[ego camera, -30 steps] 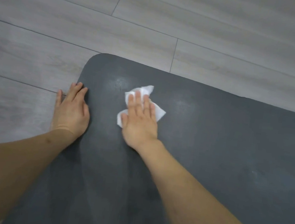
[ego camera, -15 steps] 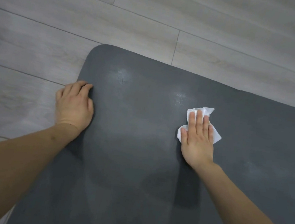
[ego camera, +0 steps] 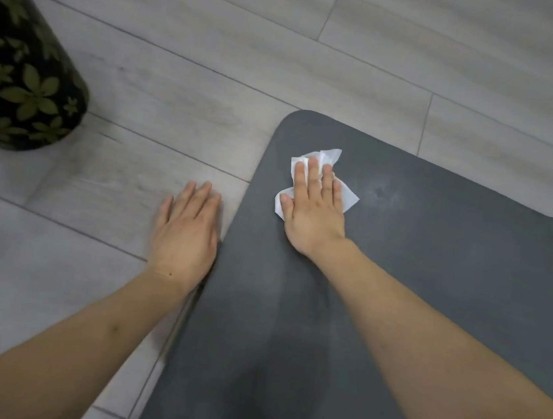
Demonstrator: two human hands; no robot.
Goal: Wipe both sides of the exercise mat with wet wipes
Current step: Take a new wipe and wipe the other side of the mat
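On a pale grey plank floor (ego camera: 167, 69), the right hand (ego camera: 314, 213) presses a crumpled wet wipe (ego camera: 331, 157) flat-fingered near the corner of the dark exercise mat (ego camera: 430, 295), whose length runs rightward from the fingers. The left hand (ego camera: 186, 233) rests open just beside the mat's edge. No writing visible.

The wet wipe (ego camera: 319, 183) lies on the exercise mat (ego camera: 396, 292) near its far-left corner; a vase (ego camera: 21, 77) stands on the floor (ego camera: 215, 64), well left.
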